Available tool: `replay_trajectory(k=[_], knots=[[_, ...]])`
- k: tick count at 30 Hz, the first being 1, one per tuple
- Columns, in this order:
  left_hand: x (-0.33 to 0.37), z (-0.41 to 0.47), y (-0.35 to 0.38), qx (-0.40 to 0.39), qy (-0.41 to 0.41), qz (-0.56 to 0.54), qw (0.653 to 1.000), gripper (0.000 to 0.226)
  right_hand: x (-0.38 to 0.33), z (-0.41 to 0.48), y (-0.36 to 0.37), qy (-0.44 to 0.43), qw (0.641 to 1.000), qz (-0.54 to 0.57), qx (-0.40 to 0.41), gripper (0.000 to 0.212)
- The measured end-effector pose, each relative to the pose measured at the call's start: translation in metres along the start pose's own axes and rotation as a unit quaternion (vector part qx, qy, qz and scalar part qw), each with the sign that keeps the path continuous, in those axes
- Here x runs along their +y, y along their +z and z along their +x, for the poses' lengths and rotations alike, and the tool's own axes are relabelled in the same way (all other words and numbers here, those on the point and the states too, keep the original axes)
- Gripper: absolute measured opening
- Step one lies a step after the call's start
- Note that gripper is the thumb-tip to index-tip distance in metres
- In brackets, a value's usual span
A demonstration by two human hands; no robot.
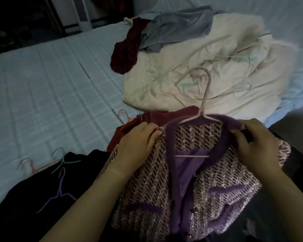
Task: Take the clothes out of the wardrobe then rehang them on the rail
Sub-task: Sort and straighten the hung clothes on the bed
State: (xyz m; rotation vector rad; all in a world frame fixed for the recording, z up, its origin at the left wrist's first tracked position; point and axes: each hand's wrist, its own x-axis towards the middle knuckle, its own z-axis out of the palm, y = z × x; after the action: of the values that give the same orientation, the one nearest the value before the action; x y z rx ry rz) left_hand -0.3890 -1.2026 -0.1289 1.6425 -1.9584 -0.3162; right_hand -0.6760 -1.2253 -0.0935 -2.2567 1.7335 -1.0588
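Note:
A purple and pink tweed jacket (147, 186) with a fuzzy purple collar lies on the bed in front of me, on a pale pink hanger (204, 102) whose hook points away from me. My left hand (138, 140) grips the jacket's left shoulder. My right hand (252, 138) pinches the collar at the right shoulder. A red garment (157, 116) lies under the jacket's top edge. A black garment (42, 193) with purple, green and pink hangers on it lies at the lower left.
A cream garment (217, 67) is spread on the light blue bed (51, 84), with a dark red piece (126, 49) and a grey-blue piece (178, 25) at its far end. A dark opening and a white post stand beyond the bed at the top left.

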Motion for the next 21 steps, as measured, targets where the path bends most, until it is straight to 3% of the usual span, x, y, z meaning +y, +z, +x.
replay_trajectory(k=[6, 12, 17, 21], knots=[[0.073, 0.082, 0.037, 0.103, -0.05, 0.064, 0.991, 0.037, 0.098, 0.082, -0.008, 0.021, 0.997, 0.07, -0.032, 0.021], [0.121, 0.161, 0.048, 0.121, -0.1, 0.064, 0.986, 0.032, 0.152, 0.175, -0.026, 0.032, 0.989, 0.118, -0.078, 0.015], [0.066, 0.131, 0.067, 0.111, -0.218, 0.082, 0.966, 0.027, 0.151, 0.215, 0.077, -0.062, 0.953, 0.154, -0.252, 0.028], [0.011, 0.095, 0.089, 0.043, -0.288, 0.079, 0.953, 0.037, 0.15, 0.201, 0.172, -0.122, 0.913, 0.149, -0.36, 0.021]])
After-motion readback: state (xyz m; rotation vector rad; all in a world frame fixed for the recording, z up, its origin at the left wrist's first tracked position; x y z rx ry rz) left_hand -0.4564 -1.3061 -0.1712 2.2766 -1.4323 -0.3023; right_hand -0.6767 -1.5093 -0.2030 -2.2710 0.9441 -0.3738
